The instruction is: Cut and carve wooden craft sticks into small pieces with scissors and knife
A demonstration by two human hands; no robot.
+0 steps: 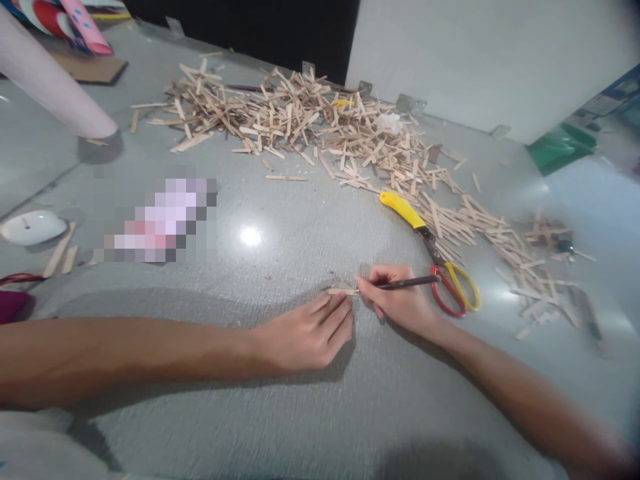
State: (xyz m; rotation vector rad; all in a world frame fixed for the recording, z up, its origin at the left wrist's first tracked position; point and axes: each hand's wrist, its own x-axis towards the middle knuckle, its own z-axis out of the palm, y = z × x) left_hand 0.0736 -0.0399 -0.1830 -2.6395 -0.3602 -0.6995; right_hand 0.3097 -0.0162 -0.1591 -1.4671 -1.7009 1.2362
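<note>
My left hand (309, 337) rests on the grey table with its fingers together, holding down a short wooden craft stick (344, 291). At the stick's right end, my right hand (400, 303) grips a dark pencil (409, 283) in a writing hold. The pencil's tip is hidden by the fingers. Just beyond the right hand lie scissors (469, 283) with one red and one yellow handle loop. A yellow-handled tool (401, 209) lies against them, and where its dark lower part meets the scissors I cannot tell.
A large heap of wooden sticks (285, 117) spreads along the table's back and down the right side. At left are a white computer mouse (33, 227), a blurred-out pinkish object (163, 220) and a pale roll (55, 80). A wall (450, 60) stands behind.
</note>
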